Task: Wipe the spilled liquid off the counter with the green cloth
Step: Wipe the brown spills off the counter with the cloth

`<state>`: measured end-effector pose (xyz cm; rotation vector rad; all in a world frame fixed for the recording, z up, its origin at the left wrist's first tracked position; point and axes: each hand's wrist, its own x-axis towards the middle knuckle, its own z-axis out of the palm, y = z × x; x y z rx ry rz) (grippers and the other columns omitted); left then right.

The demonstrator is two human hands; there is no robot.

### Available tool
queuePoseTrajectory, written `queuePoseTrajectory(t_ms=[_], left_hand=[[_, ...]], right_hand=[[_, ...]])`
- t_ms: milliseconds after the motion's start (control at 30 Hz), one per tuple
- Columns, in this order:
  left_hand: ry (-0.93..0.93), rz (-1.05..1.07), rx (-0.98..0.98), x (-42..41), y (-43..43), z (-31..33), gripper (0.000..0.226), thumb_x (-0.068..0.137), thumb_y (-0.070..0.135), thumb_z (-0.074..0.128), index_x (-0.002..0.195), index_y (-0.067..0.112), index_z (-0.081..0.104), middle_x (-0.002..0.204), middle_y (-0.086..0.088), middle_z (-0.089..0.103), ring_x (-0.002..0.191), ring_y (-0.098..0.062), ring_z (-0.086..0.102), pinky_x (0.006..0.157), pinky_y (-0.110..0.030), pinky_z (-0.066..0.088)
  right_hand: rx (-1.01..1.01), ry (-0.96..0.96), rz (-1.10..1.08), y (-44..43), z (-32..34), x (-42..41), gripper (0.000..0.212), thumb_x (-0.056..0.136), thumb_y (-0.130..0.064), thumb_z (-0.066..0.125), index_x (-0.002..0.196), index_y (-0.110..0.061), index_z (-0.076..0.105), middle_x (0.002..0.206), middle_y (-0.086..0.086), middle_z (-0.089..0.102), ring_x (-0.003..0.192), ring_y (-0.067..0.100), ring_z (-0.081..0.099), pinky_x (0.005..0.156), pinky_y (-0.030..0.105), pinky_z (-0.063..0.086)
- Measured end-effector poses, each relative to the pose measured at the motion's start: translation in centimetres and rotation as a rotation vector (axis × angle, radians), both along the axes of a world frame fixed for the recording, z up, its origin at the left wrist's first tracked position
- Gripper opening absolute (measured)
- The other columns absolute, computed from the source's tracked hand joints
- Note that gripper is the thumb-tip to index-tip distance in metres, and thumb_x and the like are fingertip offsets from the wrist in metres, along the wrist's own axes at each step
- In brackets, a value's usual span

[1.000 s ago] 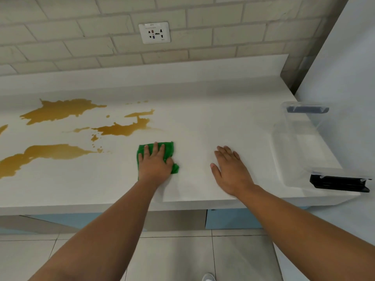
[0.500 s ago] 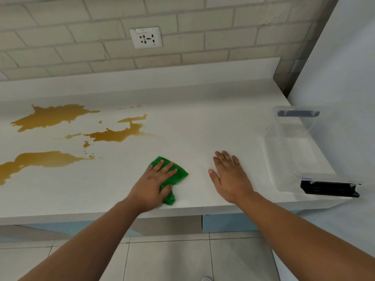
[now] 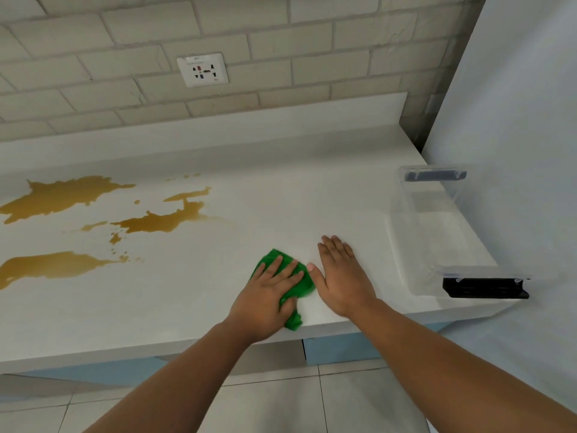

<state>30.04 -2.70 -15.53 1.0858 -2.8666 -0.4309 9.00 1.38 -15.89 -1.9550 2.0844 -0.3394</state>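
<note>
My left hand (image 3: 265, 300) presses flat on the green cloth (image 3: 304, 279), which lies crumpled on the white counter (image 3: 218, 276) near its front edge. Just to the right, my right hand (image 3: 342, 276) rests palm down on the bare counter, fingers spread, its thumb touching the cloth. Brown spilled liquid lies to the left in separate patches: a middle puddle (image 3: 156, 221), a far-left puddle (image 3: 62, 195) and a near-left puddle (image 3: 53, 265). The cloth is well to the right of all the puddles.
A clear plastic box (image 3: 437, 232) with black latches stands at the counter's right end against a white wall. A wall socket (image 3: 203, 70) sits in the brick backsplash. Tiled floor lies below the counter's front edge.
My left hand has slid the cloth right and toward the front edge, away from the spill, until it meets my right thumb. My right hand has stayed put.
</note>
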Motion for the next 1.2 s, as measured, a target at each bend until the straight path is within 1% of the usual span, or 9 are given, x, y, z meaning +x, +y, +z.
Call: queuePoseTrajectory(t_ms=[100, 200, 400, 567, 700, 833, 967, 1100, 1200], left_hand=[[0.005, 0.029, 0.009, 4.2, -1.6, -0.2, 0.059, 0.093, 0.048, 0.032, 0.15, 0.034, 0.035, 0.159, 0.015, 0.019, 0.151, -0.013, 0.006, 0.122, -0.032, -0.002], [-0.027, 0.206, 0.015, 6.9, -4.8, 0.1, 0.067, 0.089, 0.055, 0.023, 0.152, 0.034, 0.03, 0.16, 0.013, 0.018, 0.151, -0.014, 0.005, 0.121, -0.029, -0.005], [-0.123, 0.546, 0.012, 2.5, -11.2, 0.5, 0.061, 0.099, 0.044, 0.029, 0.157, 0.028, 0.018, 0.165, 0.004, 0.008, 0.152, -0.027, 0.001, 0.122, -0.045, 0.0], [-0.065, 0.196, -0.006, -2.4, -10.6, 0.4, 0.065, 0.094, 0.046, 0.025, 0.156, 0.028, 0.02, 0.164, 0.005, 0.01, 0.152, -0.025, 0.0, 0.123, -0.043, -0.003], [0.089, -0.104, 0.098, 1.1, -10.5, -0.2, 0.057, 0.094, 0.043, 0.041, 0.15, 0.033, 0.035, 0.159, 0.017, 0.017, 0.149, -0.008, -0.002, 0.122, -0.034, -0.006], [0.106, -0.01, 0.06, 5.1, -15.9, -0.4, 0.061, 0.089, 0.047, 0.034, 0.148, 0.034, 0.039, 0.158, 0.017, 0.021, 0.15, -0.009, 0.005, 0.123, -0.033, -0.002], [0.011, 0.131, 0.018, 4.1, -21.4, 0.0, 0.072, 0.086, 0.055, 0.018, 0.153, 0.03, 0.03, 0.158, 0.017, 0.011, 0.152, -0.018, 0.004, 0.121, -0.031, -0.006], [-0.055, 0.18, 0.008, -0.1, -22.7, 0.3, 0.071, 0.088, 0.05, 0.017, 0.156, 0.029, 0.02, 0.164, 0.009, 0.008, 0.152, -0.021, -0.002, 0.123, -0.041, -0.001], [-0.075, 0.026, -0.001, -1.3, -21.9, 0.2, 0.076, 0.085, 0.055, 0.008, 0.156, 0.03, 0.017, 0.164, 0.011, 0.004, 0.152, -0.02, -0.005, 0.123, -0.039, -0.006]], right_hand=[[0.019, -0.006, -0.038, -0.6, 0.1, 0.0, 0.094, 0.088, -0.067, -0.008, 0.156, -0.009, 0.02, 0.166, 0.006, 0.008, 0.153, 0.019, 0.001, 0.124, 0.035, -0.003], [0.037, 0.032, -0.074, -2.4, 0.5, 0.1, 0.083, 0.095, -0.065, 0.006, 0.155, -0.011, 0.023, 0.165, 0.006, 0.01, 0.153, 0.022, 0.003, 0.124, 0.04, 0.001], [0.09, 0.135, -0.053, -7.2, 1.3, -1.0, 0.064, 0.102, -0.047, 0.029, 0.156, -0.014, 0.019, 0.166, 0.007, 0.008, 0.153, 0.024, 0.001, 0.124, 0.045, 0.004], [0.107, 0.167, -0.12, -9.7, 0.9, -2.7, 0.064, 0.102, -0.047, 0.028, 0.157, -0.016, 0.016, 0.166, 0.006, 0.008, 0.152, 0.025, 0.002, 0.123, 0.046, 0.004], [0.097, 0.183, -0.147, -11.3, 0.6, -2.6, 0.062, 0.102, -0.046, 0.027, 0.156, -0.016, 0.02, 0.165, 0.007, 0.011, 0.152, 0.025, 0.004, 0.123, 0.047, 0.005], [0.111, 0.189, -0.186, -12.6, 0.5, -2.2, 0.064, 0.102, -0.049, 0.022, 0.156, -0.017, 0.018, 0.166, 0.006, 0.006, 0.152, 0.025, 0.0, 0.123, 0.047, 0.003], [0.086, 0.162, -0.217, -12.7, 0.1, -1.8, 0.082, 0.087, -0.06, 0.001, 0.156, -0.018, 0.02, 0.166, 0.004, 0.006, 0.153, 0.022, -0.002, 0.123, 0.046, -0.001], [0.047, 0.131, -0.239, -12.7, -0.1, -1.9, 0.081, 0.086, -0.061, 0.007, 0.155, -0.02, 0.025, 0.166, 0.001, 0.01, 0.153, 0.018, 0.0, 0.124, 0.043, -0.001], [0.029, 0.122, -0.251, -12.6, -0.1, -1.9, 0.078, 0.088, -0.06, 0.013, 0.154, -0.021, 0.027, 0.165, 0.0, 0.012, 0.152, 0.018, 0.003, 0.124, 0.042, 0.001]])
